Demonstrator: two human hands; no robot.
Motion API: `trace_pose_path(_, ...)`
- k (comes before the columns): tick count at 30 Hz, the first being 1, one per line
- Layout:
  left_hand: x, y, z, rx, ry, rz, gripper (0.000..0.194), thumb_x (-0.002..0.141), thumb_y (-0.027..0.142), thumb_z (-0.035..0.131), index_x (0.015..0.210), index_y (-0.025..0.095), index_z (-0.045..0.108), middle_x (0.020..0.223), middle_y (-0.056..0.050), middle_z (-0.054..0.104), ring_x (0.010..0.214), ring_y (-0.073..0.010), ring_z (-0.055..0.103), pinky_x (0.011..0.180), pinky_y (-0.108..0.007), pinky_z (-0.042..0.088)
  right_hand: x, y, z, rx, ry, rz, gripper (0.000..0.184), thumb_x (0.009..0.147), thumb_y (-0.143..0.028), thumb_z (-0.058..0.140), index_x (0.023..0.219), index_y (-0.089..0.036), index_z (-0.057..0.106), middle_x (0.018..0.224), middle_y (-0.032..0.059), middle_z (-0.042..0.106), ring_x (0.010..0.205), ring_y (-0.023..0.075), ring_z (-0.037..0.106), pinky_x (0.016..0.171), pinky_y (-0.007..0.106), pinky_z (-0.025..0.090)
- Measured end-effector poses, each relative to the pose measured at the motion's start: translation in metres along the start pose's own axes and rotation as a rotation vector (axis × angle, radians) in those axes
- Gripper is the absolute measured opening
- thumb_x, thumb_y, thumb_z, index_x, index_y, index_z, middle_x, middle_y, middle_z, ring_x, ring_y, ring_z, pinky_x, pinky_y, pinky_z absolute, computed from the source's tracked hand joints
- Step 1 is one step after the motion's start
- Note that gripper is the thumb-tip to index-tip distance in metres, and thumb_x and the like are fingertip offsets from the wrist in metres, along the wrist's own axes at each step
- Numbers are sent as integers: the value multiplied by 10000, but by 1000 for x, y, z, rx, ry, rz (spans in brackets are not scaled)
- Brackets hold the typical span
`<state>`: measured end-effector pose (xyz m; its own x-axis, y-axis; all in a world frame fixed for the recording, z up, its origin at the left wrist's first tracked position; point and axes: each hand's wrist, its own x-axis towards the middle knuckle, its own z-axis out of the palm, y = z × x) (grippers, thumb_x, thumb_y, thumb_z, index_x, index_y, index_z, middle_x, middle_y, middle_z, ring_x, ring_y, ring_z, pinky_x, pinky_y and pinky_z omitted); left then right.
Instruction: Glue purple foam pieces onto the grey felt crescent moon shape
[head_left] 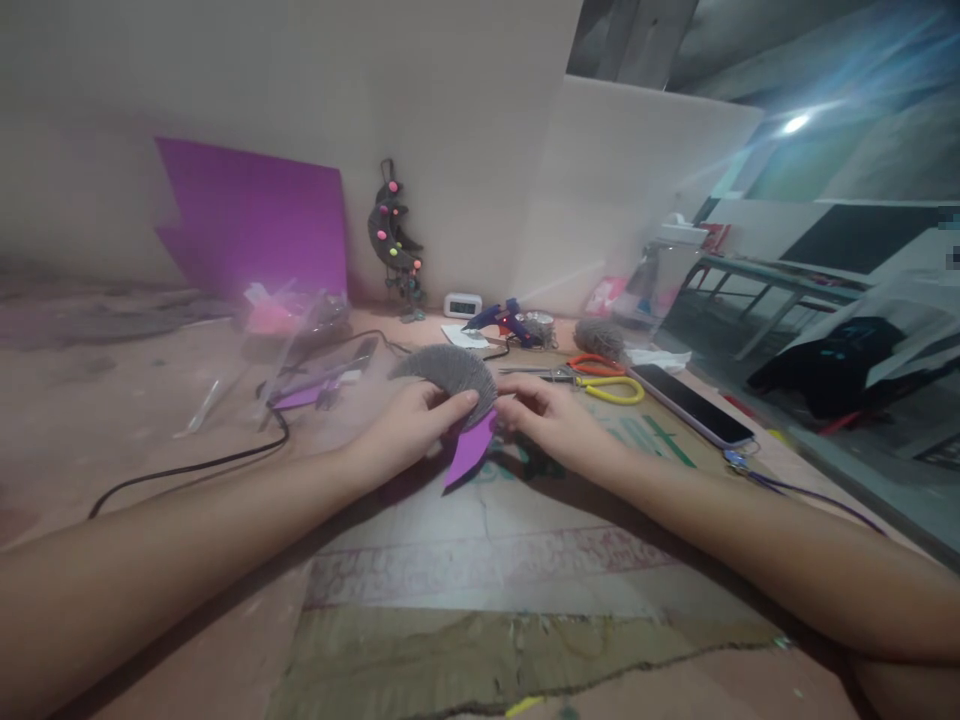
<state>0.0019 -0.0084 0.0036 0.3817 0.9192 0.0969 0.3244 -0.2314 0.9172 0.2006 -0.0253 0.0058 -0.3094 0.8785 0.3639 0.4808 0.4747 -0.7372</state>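
Note:
A crescent [454, 370] wrapped closely in grey yarn is in my left hand [409, 425], thumb on top and fingers underneath. Its lower tip is bare purple card [471, 450], pointing down toward me. My right hand [551, 420] is at the crescent's right edge with thumb and fingers pinched together; a strand between them is too fine to make out. Just beyond the right hand lie scissors [611, 388] with yellow and orange handles. A ball of grey yarn [600, 338] sits behind them.
A blue glue gun [499, 318] and a small white digital clock [463, 305] stand at the back. A decorated crescent [394, 225] hangs on the wall beside a purple sheet [262, 220]. A phone [690, 405] lies right. A black cord [195, 465] crosses the left; cardboard [420, 650] covers the front.

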Motion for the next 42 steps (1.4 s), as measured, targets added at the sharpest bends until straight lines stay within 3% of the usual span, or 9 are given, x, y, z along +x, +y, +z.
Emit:
trace_pose_path(3,0,1,0,-4,1,-1,408,821,477,552,545,181,506,441,37,464,396,-93,414,367,-212,260,-1,1,3,25,-23,66,207,846,-368,587,861,-174,657,794,30,644,616,119,577,567,258,489)
trace_pose_path(6,0,1,0,-15,10,3,389,819,464,561,559,178,516,452,39,475,404,-92,413,375,-213,266,0,3,3,213,-52,164,196,842,-359,586,920,-185,630,628,-21,576,473,90,514,438,219,411)
trace_pose_path(11,1,1,1,-26,1,-5,372,823,440,562,564,175,529,452,40,477,404,-89,401,376,-216,250,2,5,1,504,-105,224,264,825,-349,602,1038,-192,586,657,-35,573,488,88,523,451,215,408)
trace_pose_path(17,-2,7,0,-8,-53,-63,404,825,446,552,528,179,487,418,46,450,371,-78,372,377,-214,253,5,2,-5,258,-14,115,227,798,-378,627,810,-152,647,691,-21,567,607,87,475,582,231,381)
trace_pose_path(22,-4,4,0,40,-128,-84,421,812,518,536,563,181,506,441,27,498,370,-86,407,380,-220,272,3,1,-4,209,-77,179,242,772,-397,644,752,-157,630,677,-11,559,625,109,488,606,257,379)
trace_pose_path(28,4,-7,2,28,-118,32,424,811,578,518,672,177,526,543,22,541,483,-108,505,476,-223,379,1,0,-3,179,-30,205,277,780,-417,623,677,-163,582,635,-27,513,589,99,449,580,252,353)
trace_pose_path(32,4,-6,3,39,-155,134,351,787,506,593,837,159,616,752,-11,639,659,-137,578,570,-230,426,2,0,-3,140,17,195,293,789,-427,610,664,-164,575,618,-34,493,584,97,435,579,248,345)
trace_pose_path(36,-1,-3,4,45,-157,142,329,794,440,596,956,159,647,845,-20,672,721,-161,598,601,-242,436,0,1,-1,139,5,174,270,807,-414,601,707,-164,601,649,-23,520,597,101,445,582,247,354)
trace_pose_path(42,2,-7,4,2,-158,184,290,833,411,543,895,147,647,864,-33,672,778,-167,596,679,-255,442,-2,-2,-3,86,-10,60,338,892,-430,474,710,-171,593,642,-12,507,618,114,461,590,253,374)
